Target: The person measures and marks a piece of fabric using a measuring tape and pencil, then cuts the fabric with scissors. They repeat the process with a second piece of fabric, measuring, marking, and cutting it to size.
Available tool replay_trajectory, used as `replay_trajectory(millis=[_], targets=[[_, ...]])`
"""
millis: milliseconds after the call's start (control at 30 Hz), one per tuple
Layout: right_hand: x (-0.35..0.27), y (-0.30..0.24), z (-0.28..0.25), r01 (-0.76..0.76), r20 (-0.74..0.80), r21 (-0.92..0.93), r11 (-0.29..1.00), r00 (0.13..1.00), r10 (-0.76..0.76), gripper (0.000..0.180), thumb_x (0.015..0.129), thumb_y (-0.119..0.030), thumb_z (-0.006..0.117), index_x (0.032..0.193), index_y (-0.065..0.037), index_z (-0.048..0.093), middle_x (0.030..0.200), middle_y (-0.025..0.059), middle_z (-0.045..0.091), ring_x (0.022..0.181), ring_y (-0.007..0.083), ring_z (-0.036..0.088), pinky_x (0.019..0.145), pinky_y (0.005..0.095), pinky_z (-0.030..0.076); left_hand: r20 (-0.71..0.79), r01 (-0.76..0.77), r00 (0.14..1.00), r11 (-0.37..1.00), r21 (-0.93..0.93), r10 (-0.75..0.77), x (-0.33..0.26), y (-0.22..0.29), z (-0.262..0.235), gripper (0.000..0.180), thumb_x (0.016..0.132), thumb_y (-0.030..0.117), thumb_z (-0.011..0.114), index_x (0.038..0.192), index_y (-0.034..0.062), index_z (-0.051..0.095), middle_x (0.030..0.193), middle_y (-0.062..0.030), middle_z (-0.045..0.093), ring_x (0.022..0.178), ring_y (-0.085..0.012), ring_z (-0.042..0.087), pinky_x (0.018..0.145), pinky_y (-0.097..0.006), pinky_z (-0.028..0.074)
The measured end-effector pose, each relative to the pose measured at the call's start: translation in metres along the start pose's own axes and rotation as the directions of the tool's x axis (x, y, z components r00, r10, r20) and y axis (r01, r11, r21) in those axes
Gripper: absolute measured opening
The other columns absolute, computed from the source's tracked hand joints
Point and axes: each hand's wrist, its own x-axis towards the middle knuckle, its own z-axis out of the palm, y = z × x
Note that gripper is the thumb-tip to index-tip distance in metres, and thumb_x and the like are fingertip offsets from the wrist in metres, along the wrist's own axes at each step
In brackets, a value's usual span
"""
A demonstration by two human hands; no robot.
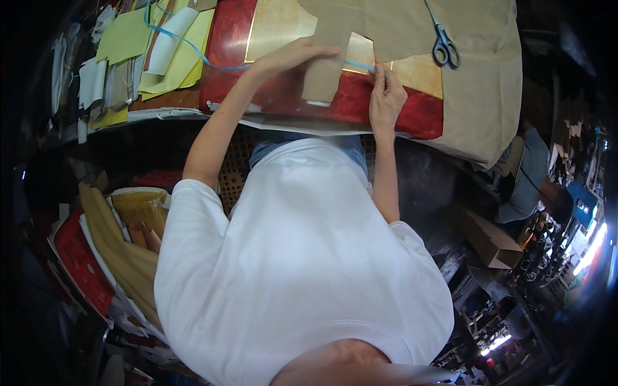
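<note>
A thin blue measuring tape (215, 67) runs from the upper left of the table toward my hands. It passes out of sight at my left hand and shows again as a short stretch by my right. My left hand (293, 56) lies with fingers stretched out over a narrow tan strip of material (325, 77), its fingertips on the strip. My right hand (386, 93) pinches the tape between thumb and fingers, just right of the strip. Scissors (444, 48) with dark blue handles lie on a large tan sheet (479, 83) at the right.
Beneath the strip is a red and gold patterned table cover (412, 116). Yellow papers (125, 32) and a white roll (170, 42) crowd the table's left. Folded material (112, 238) stands low on the left. A cardboard box (492, 241) and another person (531, 177) are at the right.
</note>
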Motion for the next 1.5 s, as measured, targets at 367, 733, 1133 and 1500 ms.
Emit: replay_trajectory(millis=[367,733,1133,1500], targets=[[0.025,-0.028,0.018,-0.021,0.356,0.396,0.918,0.925,-0.132,0.024,0.096,-0.02,0.06,0.094,0.004,0.065,0.084,0.0102,0.07,0.077,0.0157,0.066,0.07,0.0294,0.05,-0.204,0.032,0.973,0.815,0.578,0.106,0.011,-0.017,-0.004,0.072,0.087,0.063,0.059,0.113,-0.004,0.062,0.093,-0.0221,0.068,0.084,-0.0273,0.067,0.074,-0.035,0.052],[0.043,-0.029,0.063,0.245,0.456,0.082,0.966,0.853,-0.255,0.03,0.084,-0.026,0.073,0.102,-0.001,0.072,0.087,0.011,0.072,0.076,0.0208,0.068,0.072,0.0316,0.052,0.009,-0.307,0.881,0.556,0.772,0.473,-0.013,0.039,-0.064,0.029,0.083,0.019,0.072,0.107,0.0039,0.066,0.09,-0.0116,0.07,0.083,-0.0261,0.068,0.076,-0.035,0.052],[0.051,-0.011,0.054,-0.284,0.537,0.495,0.821,0.843,-0.032,0.021,0.091,-0.012,0.068,0.107,0.002,0.069,0.086,0.006,0.07,0.079,0.01,0.067,0.069,0.0205,0.051,-0.456,-0.22,0.593,0.678,0.701,0.664,-0.04,-0.011,0.018,0.022,0.078,0.014,0.077,0.089,0.0028,0.061,0.085,-0.0066,0.061,0.077,-0.0212,0.061,0.065,-0.033,0.05],[0.063,-0.026,0.034,0.393,0.607,0.114,0.912,0.699,-0.378,0.013,0.088,-0.013,0.069,0.096,-0.004,0.072,0.09,0.0079,0.068,0.078,0.0192,0.066,0.072,0.0297,0.052,-0.296,-0.354,0.786,0.787,0.505,0.543,-0.019,-0.031,-0.005,0.021,0.094,0.018,0.063,0.102,-0.0006,0.065,0.099,-0.0071,0.064,0.085,-0.0156,0.062,0.073,-0.027,0.05]])
